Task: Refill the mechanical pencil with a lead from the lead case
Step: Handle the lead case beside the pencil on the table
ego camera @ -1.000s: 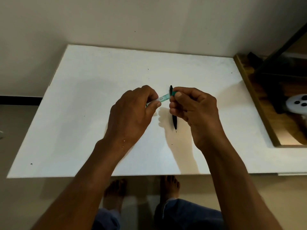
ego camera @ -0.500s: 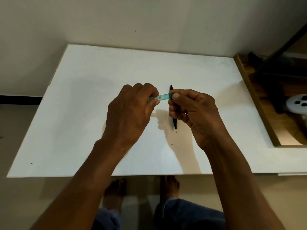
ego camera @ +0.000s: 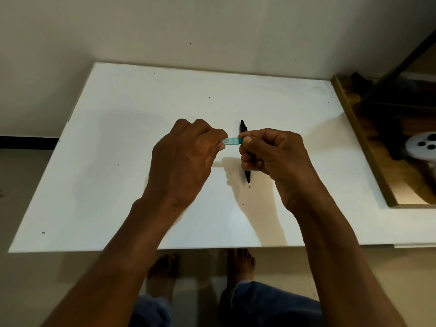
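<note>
Left hand, right hand round case

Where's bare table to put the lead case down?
Left of the left hand, out to the white table edge; also the far strip by the wall. Crowded mid-table: both hands pinch the lead case, and the right hand grips the mechanical pencil.

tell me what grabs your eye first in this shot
Two hands meet over the middle of the white table: the left hand and the right hand pinch a small teal lead case by its ends. A black mechanical pencil points toward the near edge, partly hidden behind the right hand's fingers.
</note>
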